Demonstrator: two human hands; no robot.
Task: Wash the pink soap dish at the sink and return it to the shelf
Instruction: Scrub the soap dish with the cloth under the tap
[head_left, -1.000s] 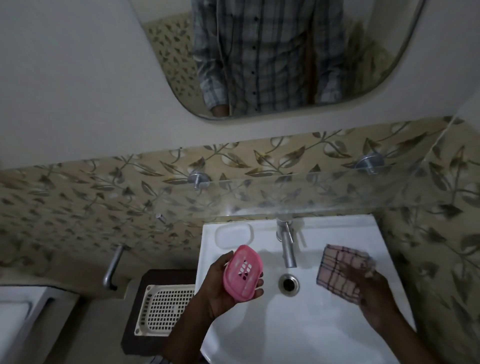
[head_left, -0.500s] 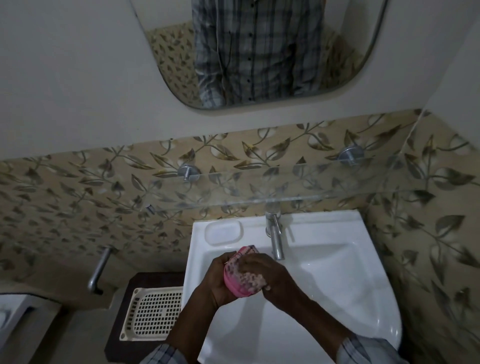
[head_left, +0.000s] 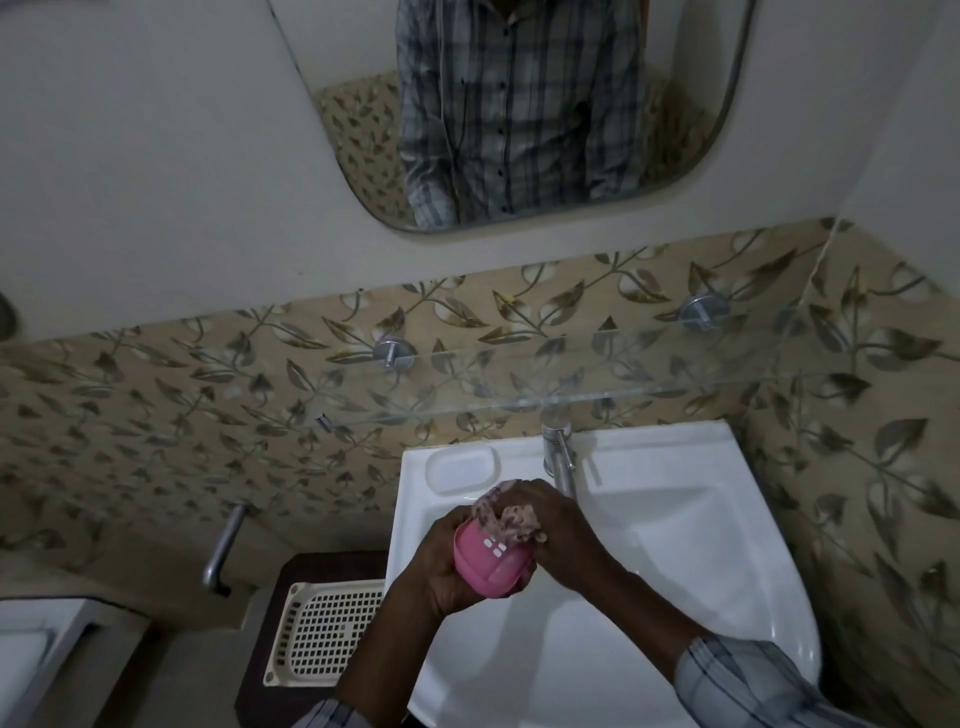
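The pink soap dish (head_left: 491, 569) is held over the left part of the white sink (head_left: 675, 519). My left hand (head_left: 441, 566) grips it from the left and below. My right hand (head_left: 558, 530) holds a bunched checked cloth (head_left: 506, 514) pressed into the upper end of the dish. The slotted bottom of the dish shows just below the cloth. The steel tap (head_left: 558, 462) stands just behind my hands; no water is visible running. The glass shelf (head_left: 649, 387) spans the wall above the sink, bare.
A moulded soap recess (head_left: 460, 470) sits at the sink's back left corner. A cream perforated tray (head_left: 324, 631) lies on a dark stool left of the sink. A metal handle (head_left: 226, 545) sticks out of the tiled wall. A mirror (head_left: 519, 114) hangs above.
My right hand brought the checked cloth from the right side of the basin onto the dish. Since then the cloth has shifted toward the dish's upper end, uncovering the lower half.
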